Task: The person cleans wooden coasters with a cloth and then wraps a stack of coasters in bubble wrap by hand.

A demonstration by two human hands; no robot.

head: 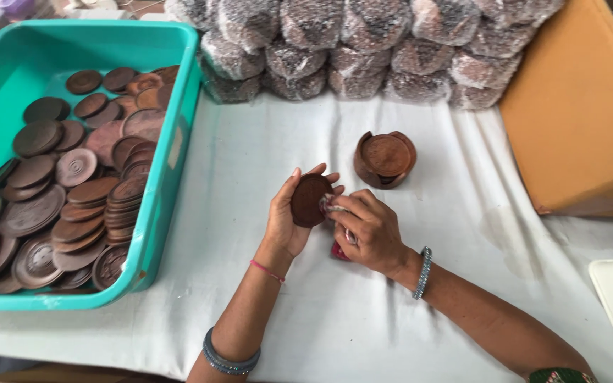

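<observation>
Open white cloth-covered table (264, 163) lay around the hands, bounded by a teal plastic bin (172, 170) of dark wooden discs on the left, wrapped bundles (363, 50) behind and a tan cardboard box (583, 113) on the right. Both forearms angled inward. The left hand (285, 220) gripped a round dark-brown wooden coaster (310, 201) upright; the right hand (370, 230) pinched a small cloth (333, 207) against its edge. A round wooden coaster holder (384, 159) stood just beyond.
</observation>
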